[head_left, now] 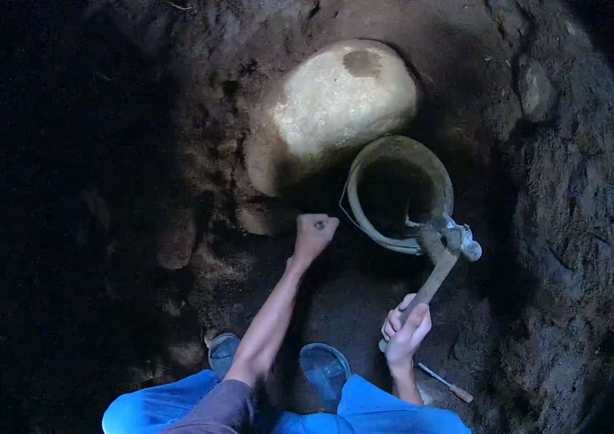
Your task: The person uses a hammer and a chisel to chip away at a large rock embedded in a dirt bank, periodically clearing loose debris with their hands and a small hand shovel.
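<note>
My right hand (406,329) is wrapped around the wooden handle of a short striking or digging tool (435,281). Its dirty head lies against the near right rim of a bucket (445,181), and I cannot make out its exact shape. A pale, rounded lump (471,250) sits beside that head; whether it belongs to the tool is unclear. The bucket stands upright, muddy, its inside mostly dark. Left of it, apart from the rim, my left hand (316,235) is closed in a fist. Anything inside that fist is hidden.
A large pale boulder (350,94) with a dark patch rises behind the bucket. Rough earth wall (574,210) curves along the right. A thin metal tool with an orange-brown handle (460,393) lies beside my right forearm. My shoes (325,369) are below; deep shadow covers the left.
</note>
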`<state>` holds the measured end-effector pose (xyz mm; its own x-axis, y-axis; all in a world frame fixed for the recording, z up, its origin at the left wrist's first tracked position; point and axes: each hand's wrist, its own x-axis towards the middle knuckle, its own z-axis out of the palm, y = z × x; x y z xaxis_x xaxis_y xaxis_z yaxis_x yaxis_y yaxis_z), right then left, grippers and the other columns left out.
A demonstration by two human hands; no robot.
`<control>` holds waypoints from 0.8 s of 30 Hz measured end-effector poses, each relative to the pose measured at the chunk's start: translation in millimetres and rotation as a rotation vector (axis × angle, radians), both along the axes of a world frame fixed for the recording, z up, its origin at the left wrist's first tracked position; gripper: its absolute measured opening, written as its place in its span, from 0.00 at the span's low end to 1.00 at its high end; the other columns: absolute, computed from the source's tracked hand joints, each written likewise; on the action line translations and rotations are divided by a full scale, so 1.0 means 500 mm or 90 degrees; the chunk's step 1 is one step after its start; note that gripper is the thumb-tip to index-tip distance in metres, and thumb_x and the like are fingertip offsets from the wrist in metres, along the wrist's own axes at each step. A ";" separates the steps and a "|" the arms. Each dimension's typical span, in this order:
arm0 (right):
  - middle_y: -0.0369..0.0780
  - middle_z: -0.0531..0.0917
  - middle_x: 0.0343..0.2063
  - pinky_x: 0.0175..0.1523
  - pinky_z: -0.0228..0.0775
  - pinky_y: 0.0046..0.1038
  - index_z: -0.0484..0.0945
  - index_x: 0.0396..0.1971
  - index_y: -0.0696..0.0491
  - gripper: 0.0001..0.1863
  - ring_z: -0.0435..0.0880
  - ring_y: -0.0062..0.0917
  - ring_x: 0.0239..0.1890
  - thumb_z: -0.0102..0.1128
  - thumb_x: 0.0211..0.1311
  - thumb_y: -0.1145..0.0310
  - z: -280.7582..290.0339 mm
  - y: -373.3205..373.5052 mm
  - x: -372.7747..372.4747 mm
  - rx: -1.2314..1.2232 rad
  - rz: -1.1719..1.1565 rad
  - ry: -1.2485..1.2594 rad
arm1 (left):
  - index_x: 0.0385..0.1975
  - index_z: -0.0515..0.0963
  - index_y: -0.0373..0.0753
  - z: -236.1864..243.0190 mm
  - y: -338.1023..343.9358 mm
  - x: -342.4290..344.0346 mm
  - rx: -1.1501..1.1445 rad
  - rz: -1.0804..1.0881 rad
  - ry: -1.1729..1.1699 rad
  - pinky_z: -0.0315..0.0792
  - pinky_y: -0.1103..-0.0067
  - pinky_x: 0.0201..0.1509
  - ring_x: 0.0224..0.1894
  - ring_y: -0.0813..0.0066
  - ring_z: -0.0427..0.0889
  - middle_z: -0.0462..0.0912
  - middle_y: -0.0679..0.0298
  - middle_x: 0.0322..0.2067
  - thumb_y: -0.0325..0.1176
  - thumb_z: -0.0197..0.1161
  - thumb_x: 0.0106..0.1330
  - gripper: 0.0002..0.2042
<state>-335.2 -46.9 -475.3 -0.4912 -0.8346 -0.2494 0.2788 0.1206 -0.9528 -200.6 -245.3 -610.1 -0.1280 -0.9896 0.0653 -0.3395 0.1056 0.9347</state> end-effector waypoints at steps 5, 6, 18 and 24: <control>0.28 0.60 0.15 0.16 0.46 0.14 0.63 0.35 0.52 0.23 0.56 0.09 0.13 0.38 0.71 0.44 0.005 -0.004 0.007 -0.008 0.007 -0.025 | 0.12 0.69 0.27 -0.009 -0.112 -0.030 -0.041 0.070 -0.021 0.58 0.69 0.20 0.13 0.78 0.61 0.61 0.52 0.09 0.34 0.57 0.57 0.17; 0.29 0.60 0.15 0.16 0.46 0.14 0.64 0.35 0.52 0.22 0.56 0.09 0.13 0.38 0.72 0.45 0.001 -0.001 0.005 0.000 0.006 -0.028 | 0.12 0.69 0.27 -0.004 -0.111 -0.033 0.011 0.067 -0.017 0.59 0.68 0.21 0.13 0.77 0.61 0.62 0.51 0.10 0.35 0.57 0.57 0.17; 0.29 0.60 0.14 0.15 0.47 0.14 0.64 0.34 0.51 0.20 0.56 0.09 0.12 0.37 0.73 0.48 0.001 -0.003 0.039 0.038 0.045 -0.079 | 0.14 0.67 0.25 -0.006 0.006 0.041 0.029 -0.057 -0.001 0.58 0.66 0.24 0.15 0.67 0.66 0.65 0.46 0.13 0.35 0.52 0.62 0.19; 0.28 0.60 0.14 0.14 0.47 0.14 0.64 0.33 0.51 0.21 0.56 0.09 0.12 0.36 0.73 0.47 -0.010 -0.009 0.064 0.053 0.062 -0.067 | 0.16 0.69 0.28 -0.022 0.095 0.062 -0.047 -0.074 0.046 0.62 0.68 0.29 0.25 0.59 0.74 0.72 0.50 0.19 0.28 0.55 0.56 0.10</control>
